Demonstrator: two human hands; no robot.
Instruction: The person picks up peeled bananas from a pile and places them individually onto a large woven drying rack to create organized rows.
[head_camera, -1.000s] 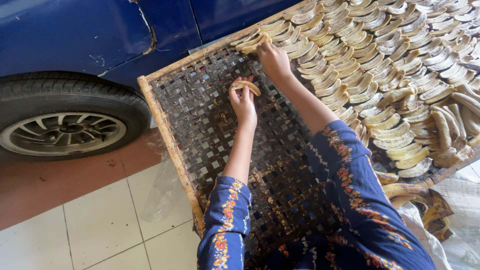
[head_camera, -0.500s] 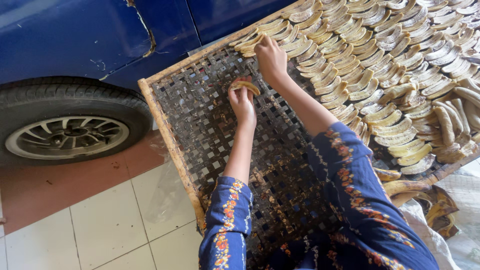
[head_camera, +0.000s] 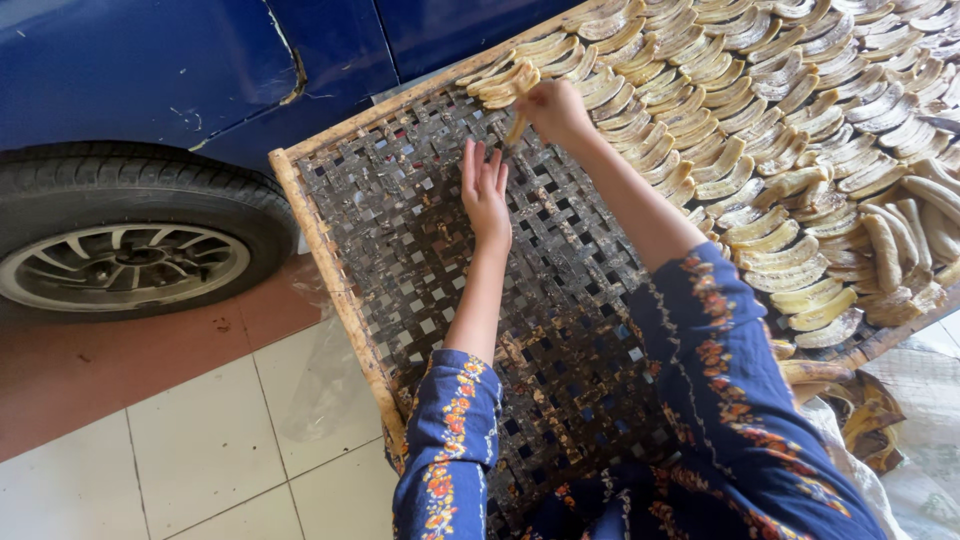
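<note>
Slices (head_camera: 790, 160) lie in rows over the right and far part of the rack (head_camera: 330, 290); its near left part is bare. A car (head_camera: 200, 60) stands beyond the far edge, its wheel (head_camera: 125, 265) left of the rack's left edge. Floor (head_camera: 200, 460) lies under all.

We reach both arms far out ahead of us, sleeves in dark blue cloth with a flowered band covering the upper arms and leaving the forearms bare. Our left hand (head_camera: 484, 190) lies flat, palm down, fingers straight and close together, pointing to the far side. Our right hand (head_camera: 553, 108) is farther out and a little to the right, wrist bent, fingers curled and pinched together. The right forearm slants from near right to far left.
</note>
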